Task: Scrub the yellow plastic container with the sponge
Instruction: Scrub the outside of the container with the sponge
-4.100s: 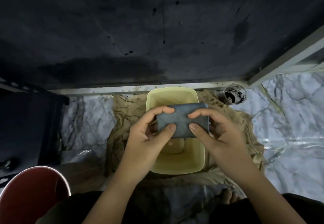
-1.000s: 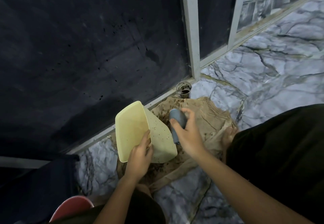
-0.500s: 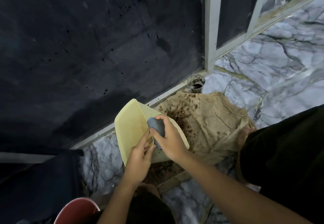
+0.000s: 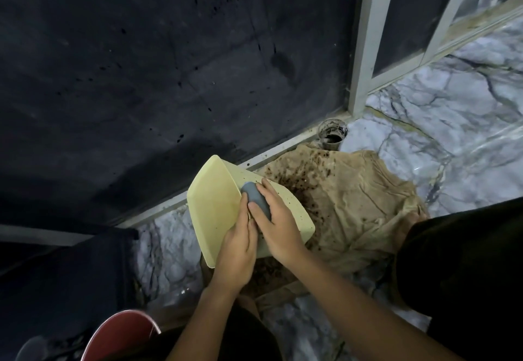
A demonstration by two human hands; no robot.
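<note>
Now pressed onto the speckled side of the yellow plastic container, at centre frame: grey sponge, clutched by right hand, off a second ago. Left hand gripping bottom edge at 6 o'clock. Scrubbing begun.

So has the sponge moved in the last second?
Yes. The sponge, gripped by the right hand, went from above the brown cloth leftwards onto the yellow container.
</note>
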